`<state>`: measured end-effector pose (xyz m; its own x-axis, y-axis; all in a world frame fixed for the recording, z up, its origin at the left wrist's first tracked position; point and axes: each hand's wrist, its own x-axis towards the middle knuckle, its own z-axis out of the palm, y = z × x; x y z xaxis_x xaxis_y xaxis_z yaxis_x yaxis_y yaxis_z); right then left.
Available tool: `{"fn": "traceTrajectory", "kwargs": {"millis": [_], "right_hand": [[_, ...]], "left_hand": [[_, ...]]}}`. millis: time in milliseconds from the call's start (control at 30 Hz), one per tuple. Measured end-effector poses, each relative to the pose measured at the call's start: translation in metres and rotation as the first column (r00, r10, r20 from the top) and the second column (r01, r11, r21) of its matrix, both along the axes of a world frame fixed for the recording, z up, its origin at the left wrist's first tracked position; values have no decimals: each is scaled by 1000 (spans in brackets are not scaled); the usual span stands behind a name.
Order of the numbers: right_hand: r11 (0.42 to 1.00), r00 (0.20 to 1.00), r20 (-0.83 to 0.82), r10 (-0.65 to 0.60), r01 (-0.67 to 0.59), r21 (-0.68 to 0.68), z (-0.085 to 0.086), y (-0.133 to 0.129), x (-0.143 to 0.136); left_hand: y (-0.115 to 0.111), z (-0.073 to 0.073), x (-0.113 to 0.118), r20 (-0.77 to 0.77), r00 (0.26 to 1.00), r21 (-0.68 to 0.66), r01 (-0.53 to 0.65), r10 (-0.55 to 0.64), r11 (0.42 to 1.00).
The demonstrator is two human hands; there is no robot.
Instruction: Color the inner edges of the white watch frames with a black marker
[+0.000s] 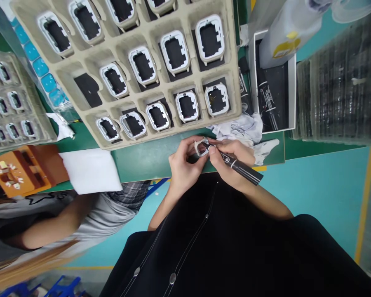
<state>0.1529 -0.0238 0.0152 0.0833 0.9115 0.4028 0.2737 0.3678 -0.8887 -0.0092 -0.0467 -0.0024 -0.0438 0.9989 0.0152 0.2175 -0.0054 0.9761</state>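
Observation:
Near the table's front edge, my left hand (187, 162) pinches a small whitish watch-case frame (200, 147) between thumb and fingers. My right hand (231, 159) grips a black marker pen (243, 168), its tip at the frame's inner edge; whether it touches cannot be made out. Just beyond my hands lies a beige tray (139, 142) whose pockets hold several similar white-rimmed frames (187, 106) on black pads. One pocket at the tray's left shows only its black pad (88, 89). A crumpled white cloth (244, 128) lies beside my right hand.
To the right stand a white box (292, 99) with another marker (268, 105), a bottle (280, 45) and stacked clear trays (336, 99). At left are a white foam sheet (91, 170), an orange fixture (24, 171), another parts tray (46, 132) and a co-worker's arm (54, 225).

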Motion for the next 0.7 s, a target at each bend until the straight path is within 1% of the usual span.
{"fn": "traceTrajectory", "kwargs": {"millis": [133,267,333,400,500,600,700], "right_hand": [[1000,1000,-2,-10,10,-5,2,1,1],[999,1000,17,-10,11,-47,5,2,3],[998,1000,14,-3,4,-56,5,1,3],[999,1000,-21,-5,4,-44,4,0,2],[998,991,-132,-1,-7,-57,-2,-4,2],[996,973,-230,20,-39,-78,-9,-6,2],[994,965,-257,43,-66,-81,-14,-8,5]], "left_hand": [[0,3,-1,-57,998,35,17,-15,999],[0,5,-4,-103,994,39,37,-33,999],[1,6,-4,-76,996,20,37,-35,999],[2,6,-4,-3,1000,3,26,-26,1000],[4,6,-3,103,995,-26,17,-14,1000],[6,5,-4,132,991,-55,25,-18,998],[8,2,-6,130,991,-51,38,-31,998]]}}
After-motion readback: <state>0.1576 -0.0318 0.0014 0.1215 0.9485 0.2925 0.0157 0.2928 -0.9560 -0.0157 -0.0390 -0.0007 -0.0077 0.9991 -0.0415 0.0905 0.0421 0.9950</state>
